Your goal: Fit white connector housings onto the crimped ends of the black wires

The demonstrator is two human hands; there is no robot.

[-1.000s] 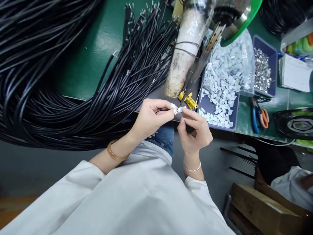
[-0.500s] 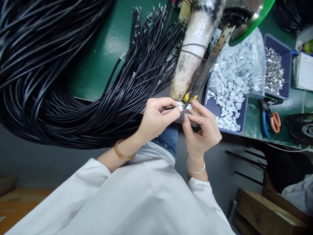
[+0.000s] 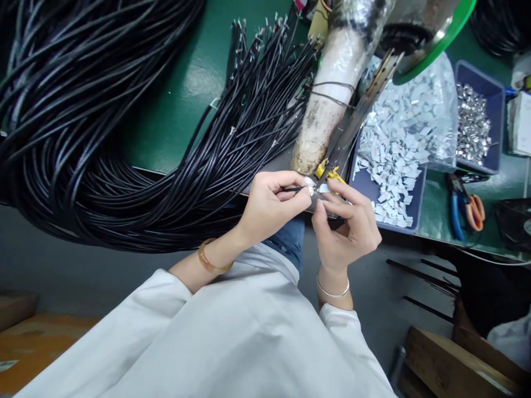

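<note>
My left hand (image 3: 276, 204) is closed in a pinch on the stripped end of a thin black cable (image 3: 292, 189); white covers wrap its fingertips. The cable end sits at the lower tip of a dark metal bar (image 3: 352, 124). My right hand (image 3: 348, 224) is bent just to the right, its index finger and thumb around a small white piece (image 3: 324, 188) beside the cable end. Part of that piece is hidden by the fingers. A yellow part (image 3: 332, 171) lies just above. The bare wires are too small to make out well.
A large bundle of black cables (image 3: 103, 182) covers the left of the green table (image 3: 186, 77). A plastic-wrapped white cylinder (image 3: 327, 105) stands over the work spot. To the right are a tray of white pieces (image 3: 394, 188), a bin of metal parts (image 3: 473, 121) and pliers (image 3: 467, 207).
The whole view has shifted slightly, so things appear a little lower and to the right. Both hands keep nearly the same pose at the bar's tip; the white piece shows a bit more.
</note>
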